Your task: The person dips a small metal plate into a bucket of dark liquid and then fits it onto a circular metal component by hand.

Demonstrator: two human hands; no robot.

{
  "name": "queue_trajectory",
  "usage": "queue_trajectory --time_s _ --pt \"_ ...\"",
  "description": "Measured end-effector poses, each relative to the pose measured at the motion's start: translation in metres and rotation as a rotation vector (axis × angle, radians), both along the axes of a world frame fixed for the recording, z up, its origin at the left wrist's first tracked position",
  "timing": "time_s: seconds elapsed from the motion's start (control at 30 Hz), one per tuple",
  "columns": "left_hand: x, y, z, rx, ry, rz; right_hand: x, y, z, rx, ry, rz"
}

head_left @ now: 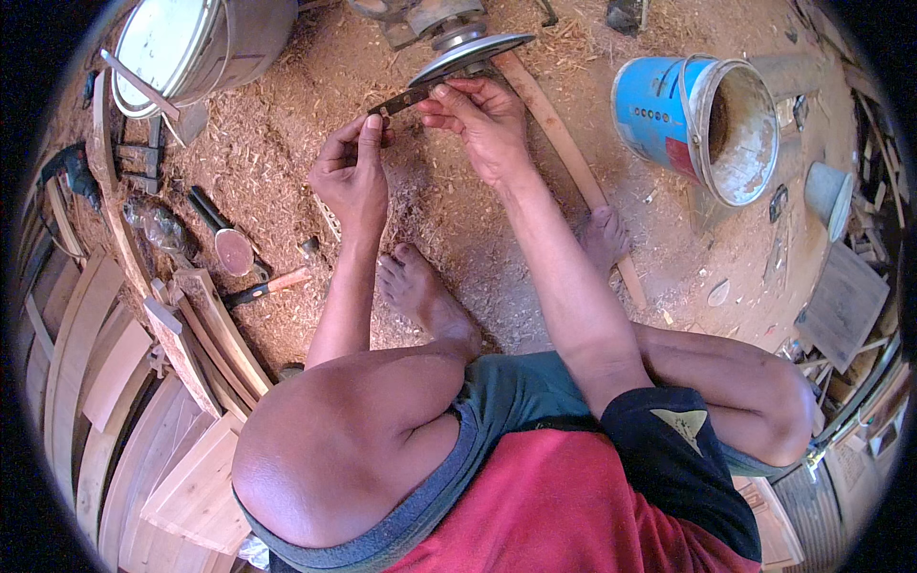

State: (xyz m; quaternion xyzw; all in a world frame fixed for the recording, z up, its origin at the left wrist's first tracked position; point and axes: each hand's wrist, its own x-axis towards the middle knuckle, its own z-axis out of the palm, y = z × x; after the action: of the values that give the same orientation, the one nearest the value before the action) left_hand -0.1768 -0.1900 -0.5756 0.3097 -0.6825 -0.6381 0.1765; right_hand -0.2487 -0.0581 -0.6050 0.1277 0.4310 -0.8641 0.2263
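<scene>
At upper centre of frame, dark metal strip (405, 99) grasped in thumb-and-finger grip at opposite ends by left hand (351, 172) and right hand (487, 129), apparently for steadiness beside metal disc (457, 61); contact unclear. Wooden slat (557, 143) seemingly braced under right foot (604, 237).

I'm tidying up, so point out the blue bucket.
The blue bucket right of the right hand; the upper-left bucket is white, the small far-right bucket greyish.

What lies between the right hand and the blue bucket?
A long wooden strip lies on the floor between the right hand and the blue bucket, as the head view shows.
</scene>
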Motion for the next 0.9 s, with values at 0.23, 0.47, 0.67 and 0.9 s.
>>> queue_trajectory --time_s 0.23,0.47,0.67,0.9 --pt "0.0015 -0.0003 -0.0011 0.035 0.016 0.008 0.0003 0.0005 0.0017 0.051 -0.035 0.033" --pt "0.0011 -0.0002 0.0056 -0.003 0.028 0.006 0.0018 -0.0002 -0.0021 -0.006 0.014 0.045" --pt "0.0029 -0.0017 0.0035 -0.007 0.015 0.014 0.0016 -0.0016 -0.0019 -0.002 0.009 0.049" --pt "0.005 -0.0034 0.0053 -0.008 0.007 0.026 0.0026 -0.0053 0.0007 0.02 -0.017 0.059"
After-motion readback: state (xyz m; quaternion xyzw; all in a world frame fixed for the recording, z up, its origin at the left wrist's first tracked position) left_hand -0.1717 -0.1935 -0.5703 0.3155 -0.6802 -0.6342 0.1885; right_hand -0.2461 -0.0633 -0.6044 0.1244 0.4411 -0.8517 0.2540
